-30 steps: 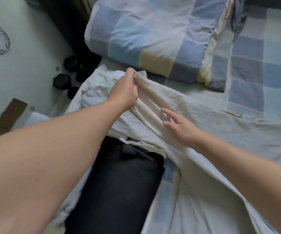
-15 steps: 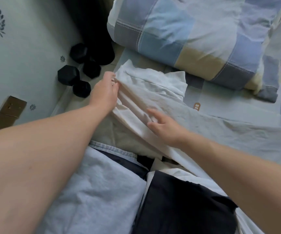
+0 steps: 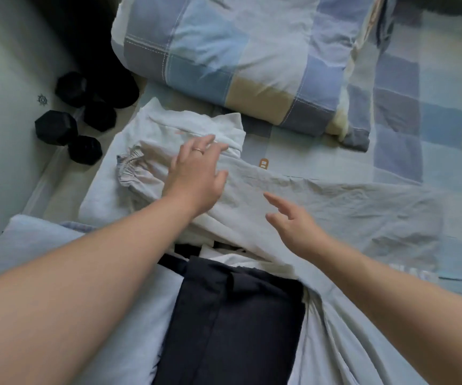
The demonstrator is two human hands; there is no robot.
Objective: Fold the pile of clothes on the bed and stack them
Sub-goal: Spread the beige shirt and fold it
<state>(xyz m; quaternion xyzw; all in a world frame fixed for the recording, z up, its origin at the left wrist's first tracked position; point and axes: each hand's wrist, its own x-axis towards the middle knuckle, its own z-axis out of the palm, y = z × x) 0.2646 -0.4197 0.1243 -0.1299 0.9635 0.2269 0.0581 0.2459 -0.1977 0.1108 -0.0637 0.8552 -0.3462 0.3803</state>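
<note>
Left hand [image 3: 196,173] is no longer pinching the far-left edge of the cream garment [image 3: 329,201] as it was half a second ago. It is now lying flat on the cloth, fingers spread and straight, gripping nothing. A ring [image 3: 198,150] is showing on one finger. Right hand [image 3: 293,220] is also loosening: fingers are fanning out and pointing far-left, holding nothing. Whether the palm is touching the cloth cannot be told.

Cream garment is stretching across the bed [image 3: 335,151] from left to right, wrinkled. Its gathered elastic end [image 3: 129,165] is sitting at the left, just beside the left hand. Under that end a white folded garment [image 3: 196,120] is lying, its far edge sticking out toward the checked duvet [image 3: 238,45].

Near side: a dark garment [image 3: 232,315] is lying folded between the two forearms, with its far edge tucking under the cream cloth. A pale blue garment [image 3: 66,245] is lying to its left, partly under the left forearm.

An orange label [image 3: 263,163] is peeking out on the sheet at the cream garment's far edge. Black dumbbells [image 3: 57,127] are sitting on the floor [image 3: 2,79], left of the bed.
</note>
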